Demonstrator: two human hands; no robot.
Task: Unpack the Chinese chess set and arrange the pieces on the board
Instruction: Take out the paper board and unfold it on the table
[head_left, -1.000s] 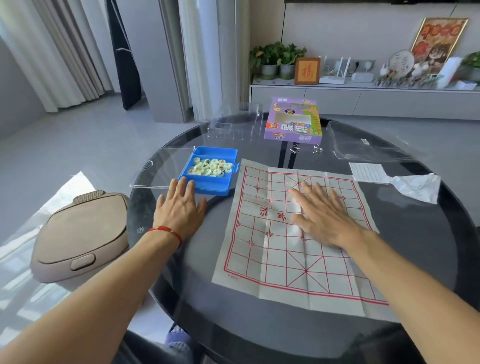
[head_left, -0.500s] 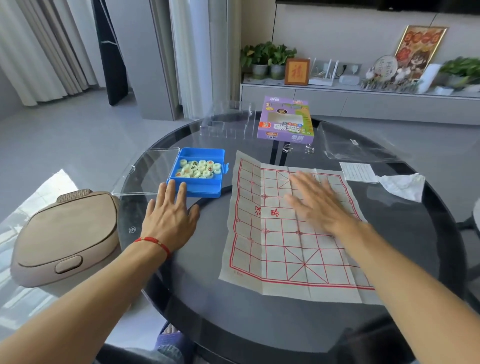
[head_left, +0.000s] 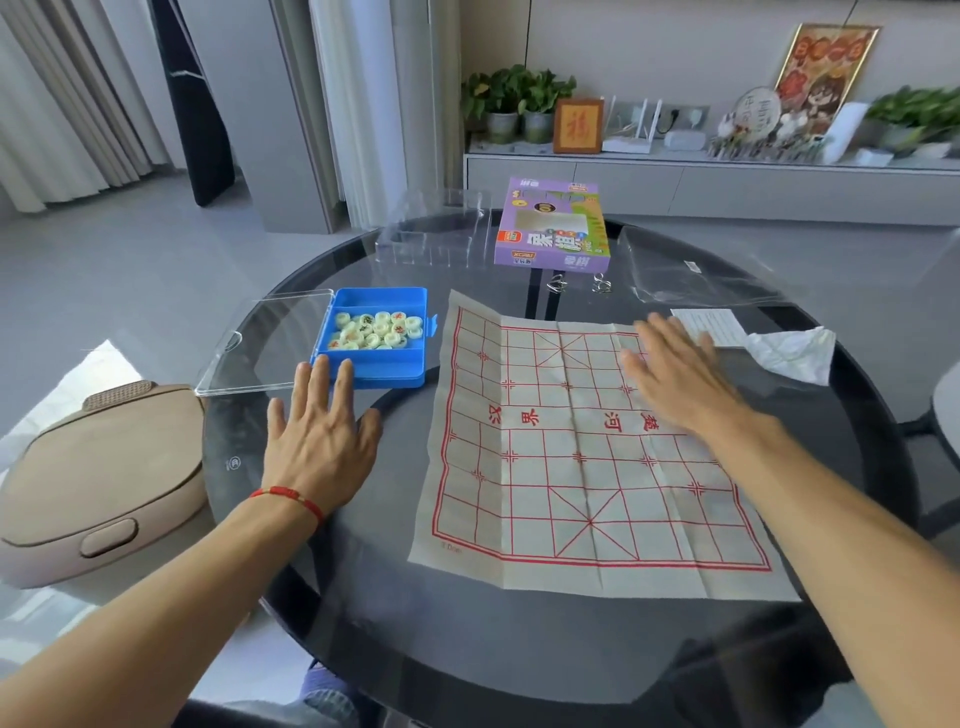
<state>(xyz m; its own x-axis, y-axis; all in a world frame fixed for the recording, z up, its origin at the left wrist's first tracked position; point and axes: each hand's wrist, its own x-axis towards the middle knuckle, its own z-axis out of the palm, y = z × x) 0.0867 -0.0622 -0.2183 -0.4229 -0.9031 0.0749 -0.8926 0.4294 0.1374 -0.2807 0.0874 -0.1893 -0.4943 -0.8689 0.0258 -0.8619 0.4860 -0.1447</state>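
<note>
Paper board (head_left: 582, 457), red grid w/ 楚河 and 漢界 across its middle, lies flat on dark glass table (head_left: 519, 644), right hand (head_left: 675, 379) flat w/ fingers straight on its far-right part, left hand (head_left: 322, 431) flat, fingertips at blue box (head_left: 379, 364) of pieces (head_left: 376, 330), purple carton (head_left: 553, 228) beyond, print unreadable.

Round dark glass table (head_left: 519, 649) carries creased red-lined paper board (head_left: 571, 467), open blue plastic case (head_left: 384, 371), purple cardboard box (head_left: 553, 228), crumpled white tissue (head_left: 792, 351).
</note>
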